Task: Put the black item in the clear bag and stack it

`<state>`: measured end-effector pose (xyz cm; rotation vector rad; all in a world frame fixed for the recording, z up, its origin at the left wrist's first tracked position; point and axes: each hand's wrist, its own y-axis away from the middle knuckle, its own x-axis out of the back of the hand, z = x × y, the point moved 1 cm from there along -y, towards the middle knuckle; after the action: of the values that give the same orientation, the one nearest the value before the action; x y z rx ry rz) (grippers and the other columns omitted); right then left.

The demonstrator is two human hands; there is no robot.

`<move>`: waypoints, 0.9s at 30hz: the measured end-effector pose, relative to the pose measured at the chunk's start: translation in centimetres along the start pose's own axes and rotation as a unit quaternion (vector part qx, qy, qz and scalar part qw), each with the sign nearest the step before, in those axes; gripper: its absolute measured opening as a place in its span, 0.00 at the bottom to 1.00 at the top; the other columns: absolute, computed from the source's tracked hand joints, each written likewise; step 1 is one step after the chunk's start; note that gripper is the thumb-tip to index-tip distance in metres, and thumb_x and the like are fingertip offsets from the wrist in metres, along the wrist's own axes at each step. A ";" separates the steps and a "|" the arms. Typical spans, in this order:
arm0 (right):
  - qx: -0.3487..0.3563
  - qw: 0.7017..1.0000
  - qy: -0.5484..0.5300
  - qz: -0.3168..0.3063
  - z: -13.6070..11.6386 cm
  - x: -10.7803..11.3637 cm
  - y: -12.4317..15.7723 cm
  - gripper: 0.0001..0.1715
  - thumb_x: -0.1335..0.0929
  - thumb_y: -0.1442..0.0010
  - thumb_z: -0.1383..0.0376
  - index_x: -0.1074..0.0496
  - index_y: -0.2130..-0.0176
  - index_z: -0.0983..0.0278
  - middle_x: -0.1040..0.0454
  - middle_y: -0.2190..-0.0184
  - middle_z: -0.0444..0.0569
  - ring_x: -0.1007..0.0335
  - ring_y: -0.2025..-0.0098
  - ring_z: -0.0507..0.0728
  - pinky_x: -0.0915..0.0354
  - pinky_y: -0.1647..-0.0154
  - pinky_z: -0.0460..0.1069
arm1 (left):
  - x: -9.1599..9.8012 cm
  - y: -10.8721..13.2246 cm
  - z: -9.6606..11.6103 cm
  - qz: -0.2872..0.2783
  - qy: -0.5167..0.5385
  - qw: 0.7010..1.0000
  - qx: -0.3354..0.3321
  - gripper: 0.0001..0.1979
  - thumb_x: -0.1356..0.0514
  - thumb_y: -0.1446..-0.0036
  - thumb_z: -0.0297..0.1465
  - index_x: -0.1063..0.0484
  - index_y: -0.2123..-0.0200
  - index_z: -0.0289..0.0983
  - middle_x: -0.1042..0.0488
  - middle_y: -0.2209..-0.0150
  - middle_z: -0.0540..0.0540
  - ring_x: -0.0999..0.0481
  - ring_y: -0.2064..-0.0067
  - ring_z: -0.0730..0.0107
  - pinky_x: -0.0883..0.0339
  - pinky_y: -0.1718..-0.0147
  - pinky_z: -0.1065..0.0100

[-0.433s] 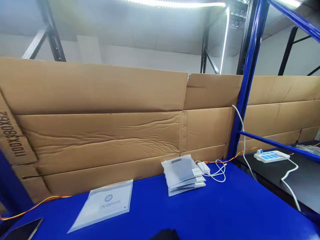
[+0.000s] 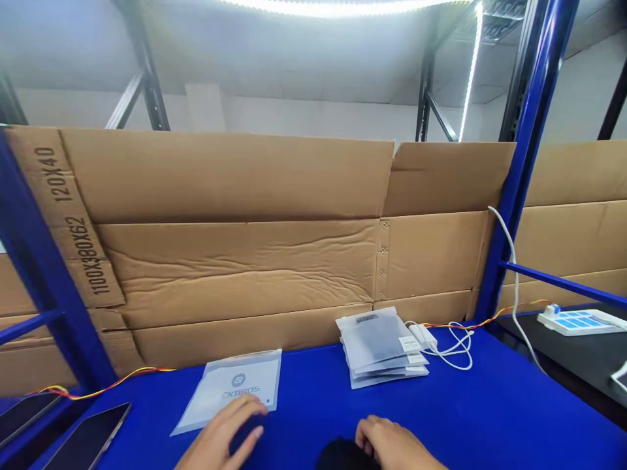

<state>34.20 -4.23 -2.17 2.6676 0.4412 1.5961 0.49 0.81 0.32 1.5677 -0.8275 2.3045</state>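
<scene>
The left hand (image 2: 223, 431), thumb and fingers spread and nothing visible in its grasp, overlapped the near edge of a printed bag (image 2: 242, 369); contact could not be told. The right hand (image 2: 396, 445) was curled just beside a black object (image 2: 345, 455) at the near middle; its fingertips were partly hidden, so a grip could not be confirmed. The black object, only partly in view, was probably soft and light, best taken by its right side. The printed bag, flat on the tabletop (image 2: 470, 418) at left, looked thin, limp and slippery, best pinched by its right edge. Farther off, to the right, lay stacked bags (image 2: 375, 339), likely to slide apart, beside a white cable (image 2: 459, 365).
</scene>
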 end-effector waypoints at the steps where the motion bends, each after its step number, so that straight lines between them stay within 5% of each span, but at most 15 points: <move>1: 0.014 1.000 -0.004 -0.004 0.0 0.4 -0.6 0.26 0.23 0.59 0.64 0.22 0.57 0.56 0.18 0.61 0.45 0.21 0.61 0.61 0.34 0.65 0.48 | 0.3 -0.6 -2.3 0.012 -0.020 0.999 0.022 0.12 0.43 0.33 0.41 0.23 0.52 0.48 0.20 0.49 0.48 0.23 0.44 0.57 0.29 0.42 0.58; 4: 0.048 0.999 0.000 -0.026 0.2 1.1 -1.7 0.21 0.24 0.60 0.63 0.21 0.61 0.55 0.20 0.67 0.41 0.26 0.67 0.57 0.41 0.71 0.46 | 0.4 -1.5 -7.5 0.047 -0.078 0.993 0.080 0.17 0.44 0.34 0.41 0.24 0.47 0.43 0.23 0.43 0.42 0.25 0.41 0.48 0.31 0.42 0.49; 7: 0.081 0.996 0.021 -0.044 0.5 1.1 -1.8 0.10 0.26 0.57 0.62 0.23 0.70 0.58 0.25 0.73 0.39 0.32 0.71 0.55 0.46 0.72 0.47 | -0.3 -1.2 -9.4 0.060 -0.131 0.984 0.107 0.26 0.44 0.36 0.43 0.31 0.38 0.39 0.36 0.32 0.35 0.33 0.35 0.39 0.38 0.40 0.39; 9: 0.102 0.994 0.008 -0.042 0.8 1.2 -1.3 0.10 0.27 0.55 0.60 0.25 0.69 0.59 0.26 0.70 0.41 0.33 0.68 0.56 0.45 0.69 0.47 | -0.4 -0.6 -9.2 0.015 -0.134 0.985 0.112 0.33 0.41 0.39 0.44 0.37 0.33 0.41 0.44 0.28 0.36 0.40 0.31 0.38 0.46 0.36 0.37; 13: 0.073 0.993 -0.069 -0.056 1.5 2.3 -0.2 0.17 0.29 0.54 0.63 0.27 0.60 0.59 0.26 0.64 0.43 0.34 0.63 0.57 0.44 0.66 0.48 | 0.2 0.7 -6.9 -0.169 -0.060 0.978 0.104 0.49 0.31 0.51 0.42 0.48 0.29 0.49 0.52 0.26 0.43 0.53 0.26 0.40 0.62 0.31 0.37; 16: 0.044 0.992 -0.103 -0.061 2.4 3.4 -0.1 0.20 0.30 0.54 0.66 0.29 0.58 0.59 0.29 0.67 0.41 0.36 0.65 0.56 0.44 0.67 0.48 | 0.4 0.9 -5.0 -0.241 -0.008 0.964 0.117 0.57 0.25 0.61 0.39 0.49 0.29 0.54 0.52 0.25 0.45 0.56 0.26 0.38 0.61 0.31 0.38; 18: 0.030 0.988 -0.134 -0.068 3.0 3.9 -0.3 0.23 0.30 0.54 0.67 0.29 0.55 0.59 0.30 0.69 0.40 0.36 0.66 0.56 0.43 0.68 0.48 | 0.1 0.7 -4.0 -0.226 0.013 0.966 0.121 0.50 0.26 0.57 0.42 0.42 0.32 0.56 0.46 0.27 0.45 0.51 0.28 0.37 0.55 0.32 0.39; 21: 0.025 0.973 -0.220 -0.065 3.6 4.0 -0.8 0.27 0.30 0.52 0.68 0.30 0.50 0.60 0.27 0.66 0.42 0.32 0.68 0.55 0.39 0.70 0.47 | -0.8 0.2 -2.9 -0.177 0.044 0.979 0.089 0.26 0.35 0.41 0.43 0.31 0.39 0.56 0.32 0.37 0.46 0.37 0.34 0.45 0.46 0.35 0.43; 27: -0.009 0.902 -0.424 -0.086 3.9 3.7 -1.0 0.16 0.33 0.46 0.66 0.29 0.56 0.61 0.24 0.63 0.44 0.26 0.75 0.52 0.37 0.81 0.43 | -1.5 -0.2 -0.9 -0.164 0.075 0.983 0.011 0.04 0.41 0.34 0.37 0.27 0.59 0.48 0.25 0.53 0.50 0.28 0.50 0.59 0.40 0.41 0.55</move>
<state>38.94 -1.83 -0.99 2.8458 0.5721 0.2924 0.45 1.71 -1.22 1.3955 -0.4669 2.1638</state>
